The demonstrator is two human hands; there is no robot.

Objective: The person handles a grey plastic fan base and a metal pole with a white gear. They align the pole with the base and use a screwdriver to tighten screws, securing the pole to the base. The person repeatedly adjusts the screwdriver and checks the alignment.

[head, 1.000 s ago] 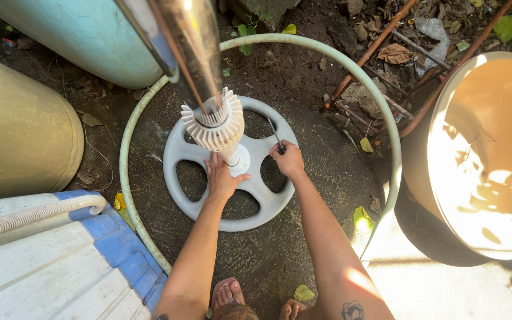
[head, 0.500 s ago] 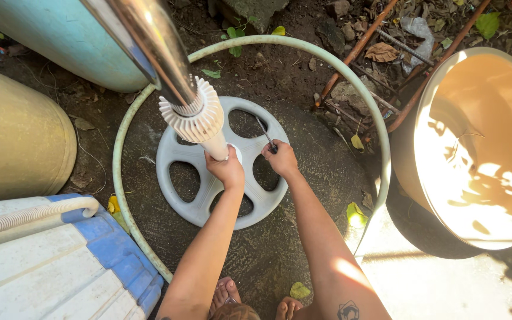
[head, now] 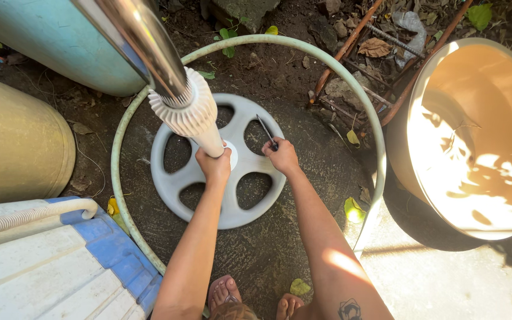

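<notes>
Hands first: the left hand [head: 214, 167] is closed around the lower end of a white plastic post [head: 200, 127], and the right hand [head: 282, 157] is closed on a dark screwdriver [head: 266, 133], whose thin blade points to the far side. Both hands are over a round grey base plate [head: 220, 210] with oval holes, which lies flat on the dark soil in the middle of the scene. The largest thing is a big tan tub [head: 475, 136] at the right, open to the top, with sun patches on its inner wall. At the left stands a yellowish drum [head: 13, 142], and behind it at the far left a light blue drum [head: 54, 41]. At the near left there is a white panel with a blue edge [head: 48, 261], and a white ribbed hose [head: 31, 216] lies along its far edge. A pale green hose ring [head: 303, 50] lies on the ground around the base plate and both hands. The white post rises from the centre of the plate toward the camera, it widens into a ribbed collar [head: 182, 109], and a shiny metal tube [head: 140, 41] goes into this collar from the far left. Rusty rods [head: 351, 50] lie between the ring and the tub. At the near edge, the person's bare toes in sandals [head: 226, 293] are visible, and some yellow leaves [head: 354, 207] lie around.
</notes>
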